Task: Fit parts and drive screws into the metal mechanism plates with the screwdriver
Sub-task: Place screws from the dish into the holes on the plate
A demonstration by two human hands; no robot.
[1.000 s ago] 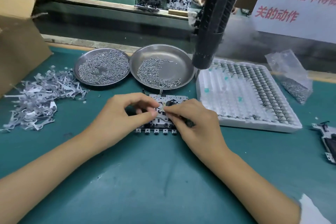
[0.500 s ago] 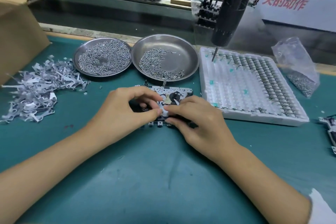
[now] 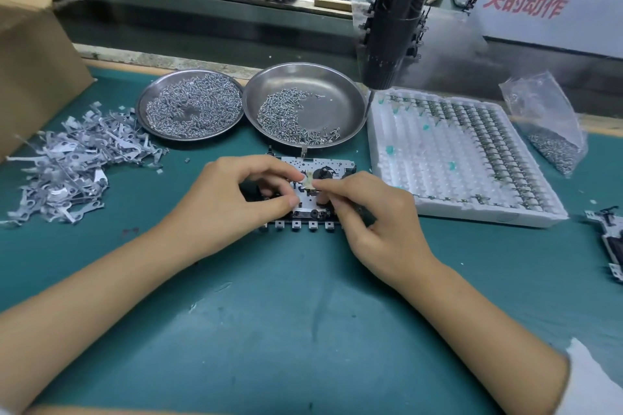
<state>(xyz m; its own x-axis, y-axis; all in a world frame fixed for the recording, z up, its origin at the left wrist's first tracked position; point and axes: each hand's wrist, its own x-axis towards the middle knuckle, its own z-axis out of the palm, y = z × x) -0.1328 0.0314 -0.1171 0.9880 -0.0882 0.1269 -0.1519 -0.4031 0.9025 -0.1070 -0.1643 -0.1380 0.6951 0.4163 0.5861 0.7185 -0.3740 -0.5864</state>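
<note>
Metal mechanism plate lies mid-mat, both hands' grips, left hand and right hand, pinching a small part over it.

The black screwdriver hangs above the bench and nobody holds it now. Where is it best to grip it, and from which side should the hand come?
Probably best to grip the black screwdriver on its ribbed lower barrel, just above the thin bit. It hangs nearly upright over the white parts tray, bit downward, so a wrap around the barrel suits it. Come from the front with the right hand, the nearer one; the screw dish sits close on its left.
</note>
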